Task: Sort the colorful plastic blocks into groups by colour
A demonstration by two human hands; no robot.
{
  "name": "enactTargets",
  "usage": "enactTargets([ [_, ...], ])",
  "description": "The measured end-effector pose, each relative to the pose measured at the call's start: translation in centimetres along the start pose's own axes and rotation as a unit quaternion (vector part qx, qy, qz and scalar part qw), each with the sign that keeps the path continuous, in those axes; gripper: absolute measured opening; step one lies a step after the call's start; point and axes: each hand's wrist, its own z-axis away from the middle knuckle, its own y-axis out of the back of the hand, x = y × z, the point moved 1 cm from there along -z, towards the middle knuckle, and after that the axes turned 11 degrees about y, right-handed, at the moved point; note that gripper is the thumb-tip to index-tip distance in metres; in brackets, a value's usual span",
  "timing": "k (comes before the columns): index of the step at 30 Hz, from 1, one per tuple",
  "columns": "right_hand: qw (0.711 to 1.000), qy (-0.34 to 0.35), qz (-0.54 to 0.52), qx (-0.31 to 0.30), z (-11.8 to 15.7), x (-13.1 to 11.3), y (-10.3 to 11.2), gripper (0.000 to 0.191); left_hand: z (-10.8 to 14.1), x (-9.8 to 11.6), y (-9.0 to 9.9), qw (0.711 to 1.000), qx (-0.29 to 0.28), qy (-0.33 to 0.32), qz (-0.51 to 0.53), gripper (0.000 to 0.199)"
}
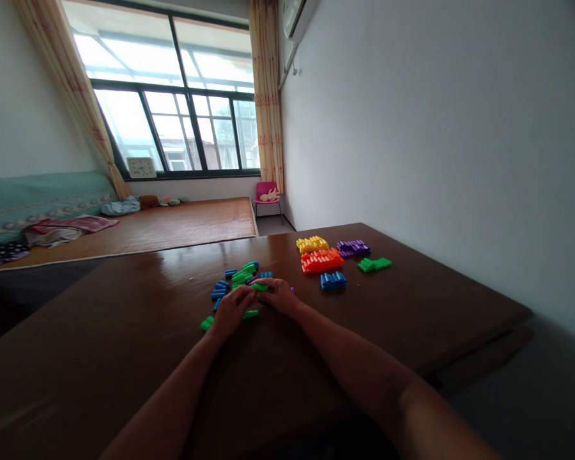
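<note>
My left hand (229,312) and my right hand (280,298) meet over a loose pile of small plastic pieces on the brown table. Between their closed fingertips is a small green tube-like piece (259,287), which both appear to grip. Around the left hand lie loose blue pieces (219,294) and green pieces (243,275). One green piece (251,314) rests on the near side, close to the left wrist. A bit of purple (252,280) shows behind the fingers; the hands cover part of the pile.
Sorted by colour on the table's right are groups of yellow pieces (312,243), orange-red pieces (322,260), purple pieces (353,248), blue pieces (333,281) and green pieces (374,264). A white wall (436,140) borders the table (138,358) on the right. Beyond stand a bed (186,220) and a pink chair (267,188).
</note>
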Motion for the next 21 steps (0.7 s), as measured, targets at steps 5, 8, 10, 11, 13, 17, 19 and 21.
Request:
enactTargets([
  [5,0.982,-0.099,-0.108,0.115,-1.0,-1.0,3.2,0.049,0.1,0.0,1.1,0.995,0.068,-0.014,-0.071,0.029],
  [8,0.959,-0.106,-0.154,0.215,-1.2,-1.8,7.8,0.046,0.1,0.2,2.0,0.985,0.131,-0.020,-0.108,0.026],
  [10,0.942,-0.102,-0.160,0.278,-0.5,-2.1,12.1,0.036,0.2,0.3,2.6,0.979,0.160,-0.013,-0.127,0.026],
  [11,0.931,-0.108,-0.146,0.317,0.1,-2.2,14.5,0.030,0.1,0.3,2.8,0.975,0.170,-0.008,-0.140,0.027],
  [13,0.901,-0.140,-0.078,0.403,2.2,-2.3,19.6,0.016,0.1,0.3,3.3,0.968,0.185,0.002,-0.169,0.029],
  [17,0.843,-0.182,0.046,0.504,7.7,-2.7,27.7,0.013,-0.2,0.2,4.4,0.951,0.204,0.028,-0.232,0.031],
  [19,0.828,-0.180,0.081,0.524,10.1,-2.6,30.1,0.014,-0.6,-0.2,5.4,0.943,0.209,0.049,-0.256,0.032],
  [21,0.814,-0.175,0.115,0.541,11.6,-2.1,31.7,0.016,-1.1,-0.9,6.7,0.943,0.199,0.070,-0.256,0.034],
])
